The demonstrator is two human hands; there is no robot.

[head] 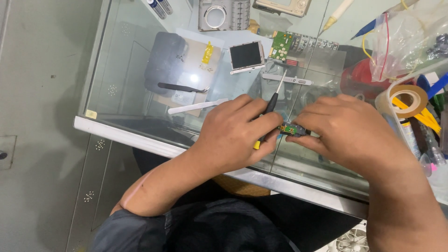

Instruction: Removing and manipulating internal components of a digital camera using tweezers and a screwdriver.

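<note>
Glass forms the worktop (pixel 140 93), a display-counter top edged by a pale metal rail, with grey floor beyond its far-left edge. Near the rail, the left hand (pixel 233 135) is clenched around a black-handled screwdriver (pixel 273 100). Just right of it, the right hand (pixel 345 130) pinches a small green circuit board (pixel 291 129). Behind the hands lie black tweezers (pixel 182 87), a small screen module (pixel 246 56) and a tape roll (pixel 410 99).

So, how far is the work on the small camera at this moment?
Done: the silver casing panel, the screen module and a green board lie separated on the glass counter. In hand: both hands, left with a screwdriver and right, hold a small circuit part. What remains cannot be told.
</note>
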